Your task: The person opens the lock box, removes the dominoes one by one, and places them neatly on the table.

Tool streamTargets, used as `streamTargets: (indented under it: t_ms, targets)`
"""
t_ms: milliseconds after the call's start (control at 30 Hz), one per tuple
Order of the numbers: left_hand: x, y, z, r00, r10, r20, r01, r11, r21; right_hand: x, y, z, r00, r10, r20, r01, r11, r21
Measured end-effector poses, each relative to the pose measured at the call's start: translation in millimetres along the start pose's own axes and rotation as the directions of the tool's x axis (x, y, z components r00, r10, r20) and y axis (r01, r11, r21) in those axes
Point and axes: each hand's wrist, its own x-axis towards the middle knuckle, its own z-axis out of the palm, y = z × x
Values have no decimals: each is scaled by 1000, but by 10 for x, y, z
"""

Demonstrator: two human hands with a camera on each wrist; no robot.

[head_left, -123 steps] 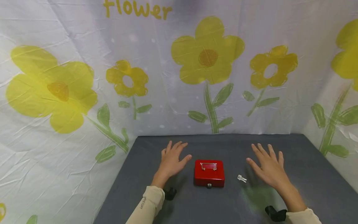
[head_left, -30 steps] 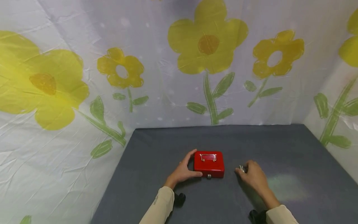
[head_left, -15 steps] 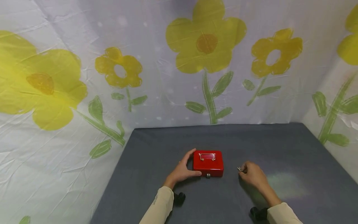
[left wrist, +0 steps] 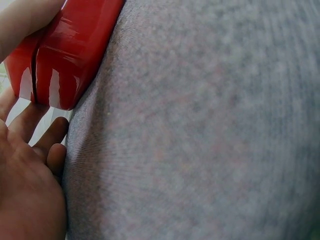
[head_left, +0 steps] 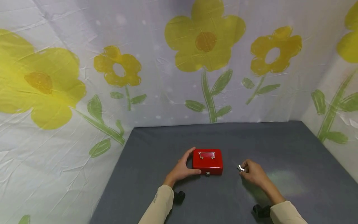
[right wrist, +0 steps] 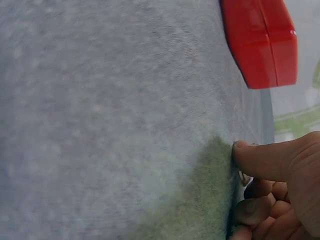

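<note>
A small red cash box (head_left: pixel 208 166) stands on the grey cloth, its lid down, with a metal handle on top and a lock at the front. My left hand (head_left: pixel 180 169) holds it from the left, thumb on the front face and fingers along the side toward the back. In the left wrist view the fingertips reach the end of the box (left wrist: pixel 57 75). To the right of the box, my right hand (head_left: pixel 254 173) pinches small silver keys (head_left: pixel 240 168) between thumb and fingers, close over the cloth. The right wrist view shows the thumb (right wrist: pixel 270 159) hiding most of the keys.
A dark grey cloth (head_left: pixel 218 202) covers the table. Behind it and at both sides hang white sheets (head_left: pixel 156 77) printed with yellow flowers. Black wrist mounts (head_left: pixel 179 197) sit under both sleeves.
Earlier both hands hovered open and the keys lay on the cloth. Now the left hand grips the box and the right has picked up the keys. Over the last second the keys turned slightly between the fingers.
</note>
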Motion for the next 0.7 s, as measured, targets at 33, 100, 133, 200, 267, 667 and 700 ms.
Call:
streamTargets:
  t_ms: [33, 100, 133, 200, 267, 667, 700]
  targets:
    - [-2, 3, 0, 1000, -2, 0, 2, 1000, 0, -9, -3, 1, 1000, 0, 3, 0, 1000, -6]
    - [-13, 17, 0, 1000, -9, -1, 9, 1000, -1, -26, -10, 3, 1000, -6, 7, 6, 1000, -24]
    - [-15, 19, 0, 1000, -10, 0, 10, 1000, 0, -34, -11, 6, 1000, -13, 6, 13, 999, -35]
    - [-21, 30, 0, 1000, -16, -1, 16, 1000, 1, -53, -20, 11, 1000, -27, 4, 28, 998, -61]
    - [-18, 36, -4, 1000, -18, -3, 18, 1000, 3, -62, -28, 17, 999, -53, 2, 53, 994, -95]
    - [-5, 10, 4, 1000, -10, 0, 10, 1000, 9, -85, -24, 29, 991, -129, -28, 122, 976, -180]
    - [-5, 8, 7, 1000, -9, 0, 9, 1000, 9, -87, -26, 27, 992, -121, -22, 116, 980, -163]
